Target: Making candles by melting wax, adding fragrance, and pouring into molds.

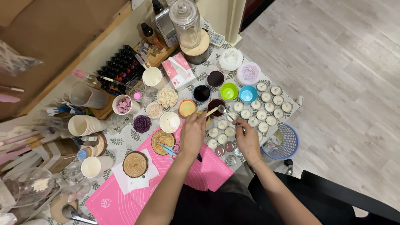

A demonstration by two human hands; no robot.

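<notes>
From the head camera we see our left hand (pixel 192 132) pinched on a wooden stick (pixel 211 111), its tip over a dark cup (pixel 216 104). Our right hand (pixel 246 139) is closed on a metal spoon (pixel 225 112), the bowl lying just beside that stick. Both hover over rows of small white tealight candles (pixel 261 115) on the leaf-print tablecloth (pixel 125 139). Blue scissors (pixel 170 149) lie on a pink silicone mat (pixel 125 200), near a wood slice (pixel 135 164).
</notes>
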